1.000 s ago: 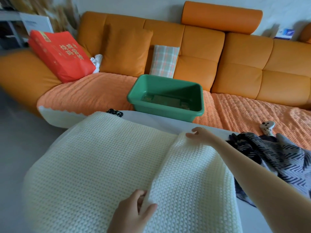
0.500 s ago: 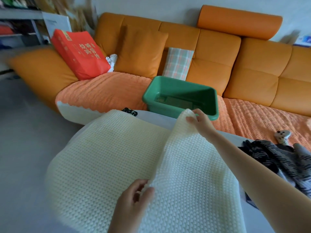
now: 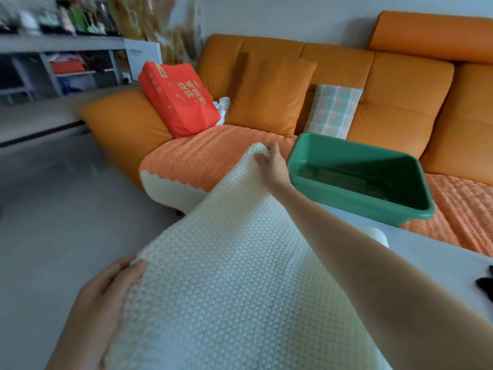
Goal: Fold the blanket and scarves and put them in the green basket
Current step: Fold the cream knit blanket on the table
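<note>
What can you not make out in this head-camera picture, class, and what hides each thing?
Head view throughout.
- Most fingers of the left hand: tucked under the edge of the blanket.
- The dark fabric at the right edge: cut off by the frame.
- Items on the shelf, top left: blurred by motion.
- Floor of the green basket: shadowed, partly behind its near wall.

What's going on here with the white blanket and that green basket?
A person is folding a cream knit blanket. The right hand pinches its far corner, held up in the air, and the left hand grips the near corner. The green basket sits on the orange sofa just beyond, with no folded cloth in it yet.
</note>
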`<action>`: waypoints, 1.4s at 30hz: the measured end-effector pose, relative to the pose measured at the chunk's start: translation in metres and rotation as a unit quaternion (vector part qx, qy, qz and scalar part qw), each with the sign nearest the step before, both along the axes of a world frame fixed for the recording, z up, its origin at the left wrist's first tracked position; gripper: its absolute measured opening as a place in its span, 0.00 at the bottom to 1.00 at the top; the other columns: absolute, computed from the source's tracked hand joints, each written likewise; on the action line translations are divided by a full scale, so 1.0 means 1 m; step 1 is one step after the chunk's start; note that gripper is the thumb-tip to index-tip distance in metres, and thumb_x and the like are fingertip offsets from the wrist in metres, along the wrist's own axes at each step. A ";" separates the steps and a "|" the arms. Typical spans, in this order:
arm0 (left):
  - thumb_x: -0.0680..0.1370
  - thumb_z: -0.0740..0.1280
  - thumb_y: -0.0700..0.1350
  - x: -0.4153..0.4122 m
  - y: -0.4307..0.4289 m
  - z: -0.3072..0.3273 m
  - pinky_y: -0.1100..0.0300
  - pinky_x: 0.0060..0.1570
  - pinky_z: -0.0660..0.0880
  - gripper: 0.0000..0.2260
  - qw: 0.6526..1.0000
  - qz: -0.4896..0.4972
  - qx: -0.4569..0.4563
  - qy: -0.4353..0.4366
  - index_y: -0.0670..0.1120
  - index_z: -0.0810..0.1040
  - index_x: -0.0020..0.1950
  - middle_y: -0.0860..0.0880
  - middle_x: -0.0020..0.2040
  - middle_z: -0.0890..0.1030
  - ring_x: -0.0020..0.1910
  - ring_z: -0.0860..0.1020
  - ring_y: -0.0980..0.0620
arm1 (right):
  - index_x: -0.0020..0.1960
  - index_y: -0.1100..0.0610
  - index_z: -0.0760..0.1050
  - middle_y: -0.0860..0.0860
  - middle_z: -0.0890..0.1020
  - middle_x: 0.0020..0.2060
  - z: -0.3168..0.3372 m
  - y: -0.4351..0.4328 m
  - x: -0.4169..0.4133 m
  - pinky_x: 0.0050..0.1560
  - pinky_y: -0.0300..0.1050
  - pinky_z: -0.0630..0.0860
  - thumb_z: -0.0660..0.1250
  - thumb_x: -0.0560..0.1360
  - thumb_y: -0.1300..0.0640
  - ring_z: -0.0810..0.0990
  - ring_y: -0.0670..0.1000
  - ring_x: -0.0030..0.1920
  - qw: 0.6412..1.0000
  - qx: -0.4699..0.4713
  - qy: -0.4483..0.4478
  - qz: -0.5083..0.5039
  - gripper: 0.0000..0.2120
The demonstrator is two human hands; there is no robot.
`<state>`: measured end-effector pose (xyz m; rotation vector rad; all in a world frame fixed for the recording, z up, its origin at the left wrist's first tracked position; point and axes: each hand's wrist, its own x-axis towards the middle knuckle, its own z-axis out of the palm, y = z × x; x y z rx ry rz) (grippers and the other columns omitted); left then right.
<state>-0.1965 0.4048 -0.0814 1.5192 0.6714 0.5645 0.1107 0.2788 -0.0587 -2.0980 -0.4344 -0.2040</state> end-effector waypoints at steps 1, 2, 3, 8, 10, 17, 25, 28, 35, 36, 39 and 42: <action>0.74 0.67 0.45 0.000 0.011 -0.007 0.58 0.50 0.68 0.12 1.000 0.021 0.008 0.009 0.61 0.82 0.34 0.62 0.34 0.82 0.43 0.76 0.60 | 0.61 0.61 0.64 0.60 0.78 0.54 -0.005 0.013 0.003 0.51 0.54 0.73 0.55 0.81 0.56 0.77 0.59 0.53 1.000 -0.003 -0.001 0.001 0.13; 0.74 0.67 0.45 0.000 0.019 -0.014 0.58 0.50 0.68 0.13 0.999 0.038 0.022 0.021 0.62 0.81 0.34 0.62 0.33 0.82 0.42 0.76 0.60 | 0.61 0.62 0.64 0.60 0.78 0.54 -0.010 0.025 0.005 0.54 0.56 0.73 0.55 0.81 0.56 0.77 0.61 0.54 1.000 -0.010 -0.003 0.000 0.12; 0.74 0.67 0.46 0.000 0.025 -0.021 0.60 0.49 0.69 0.11 0.998 0.045 0.043 0.031 0.61 0.81 0.35 0.59 0.34 0.82 0.41 0.76 0.60 | 0.60 0.62 0.64 0.61 0.78 0.54 -0.018 0.034 0.008 0.55 0.56 0.72 0.55 0.80 0.56 0.76 0.62 0.55 1.000 -0.028 -0.007 0.000 0.12; 0.59 0.56 0.66 0.005 0.039 -0.070 0.51 0.55 0.69 0.38 0.947 -0.011 0.262 0.188 0.44 0.77 0.60 0.39 0.56 0.79 0.53 0.77 0.43 | 0.69 0.62 0.62 0.58 0.68 0.67 -0.082 0.049 0.007 0.69 0.52 0.57 0.53 0.80 0.44 0.63 0.59 0.68 0.939 -0.343 0.015 0.005 0.27; 0.63 0.54 0.63 0.008 0.038 -0.076 0.44 0.58 0.70 0.37 0.901 -0.015 0.366 0.230 0.39 0.75 0.62 0.36 0.58 0.77 0.57 0.75 0.36 | 0.72 0.62 0.59 0.58 0.61 0.72 -0.091 0.040 0.002 0.73 0.53 0.51 0.49 0.80 0.44 0.57 0.58 0.72 0.936 -0.353 -0.004 0.011 0.28; 0.79 0.45 0.62 0.018 -0.058 -0.082 0.49 0.56 0.72 0.22 0.838 -0.170 0.519 -0.008 0.53 0.70 0.60 0.49 0.55 0.81 0.59 0.70 0.52 | 0.75 0.54 0.56 0.55 0.51 0.76 -0.065 -0.086 -0.054 0.73 0.54 0.46 0.57 0.79 0.43 0.48 0.56 0.75 0.952 -0.306 -0.002 -0.033 0.29; 0.70 0.50 0.71 0.005 -0.135 -0.117 0.40 0.66 0.50 0.37 0.729 -0.281 0.622 0.054 0.56 0.50 0.75 0.48 0.77 0.49 0.76 0.46 0.47 | 0.72 0.67 0.57 0.62 0.72 0.63 -0.083 -0.243 -0.139 0.62 0.49 0.65 0.69 0.69 0.38 0.69 0.58 0.63 0.927 -0.113 0.263 -0.243 0.45; 0.74 0.44 0.69 0.004 -0.145 -0.111 0.36 0.64 0.53 0.31 0.721 -0.283 0.625 0.094 0.58 0.50 0.75 0.47 0.75 0.59 0.75 0.46 0.45 | 0.60 0.67 0.71 0.58 0.79 0.46 -0.085 -0.241 -0.141 0.39 0.45 0.74 0.73 0.70 0.56 0.77 0.54 0.41 0.935 0.014 0.281 -0.218 0.24; 0.75 0.42 0.69 0.004 -0.207 -0.094 0.41 0.60 0.56 0.28 0.688 -0.376 0.597 0.172 0.61 0.64 0.70 0.47 0.71 0.69 0.71 0.59 0.44 | 0.57 0.65 0.76 0.59 0.79 0.46 -0.049 -0.298 -0.119 0.41 0.43 0.69 0.66 0.71 0.65 0.76 0.56 0.45 0.943 0.014 0.163 -0.290 0.15; 0.75 0.42 0.69 0.007 -0.224 -0.093 0.41 0.60 0.57 0.28 0.680 -0.397 0.590 0.180 0.61 0.65 0.70 0.48 0.71 0.69 0.70 0.62 0.43 | 0.59 0.64 0.75 0.60 0.80 0.50 -0.042 -0.312 -0.117 0.43 0.44 0.69 0.65 0.72 0.64 0.77 0.57 0.48 0.943 0.013 0.148 -0.299 0.15; 0.74 0.40 0.70 0.015 -0.268 -0.078 0.40 0.61 0.54 0.30 0.676 -0.430 0.574 0.168 0.60 0.66 0.69 0.48 0.72 0.65 0.70 0.65 0.40 | 0.64 0.62 0.72 0.59 0.78 0.56 -0.034 -0.353 -0.114 0.46 0.44 0.68 0.66 0.74 0.60 0.77 0.58 0.54 0.941 -0.019 0.137 -0.310 0.18; 0.63 0.35 0.75 0.019 -0.295 -0.079 0.40 0.65 0.32 0.42 0.700 -0.449 0.543 0.119 0.60 0.51 0.75 0.50 0.76 0.40 0.74 0.37 0.43 | 0.71 0.61 0.64 0.60 0.70 0.67 -0.042 -0.380 -0.127 0.60 0.50 0.68 0.68 0.75 0.52 0.70 0.59 0.65 0.943 -0.105 0.185 -0.257 0.29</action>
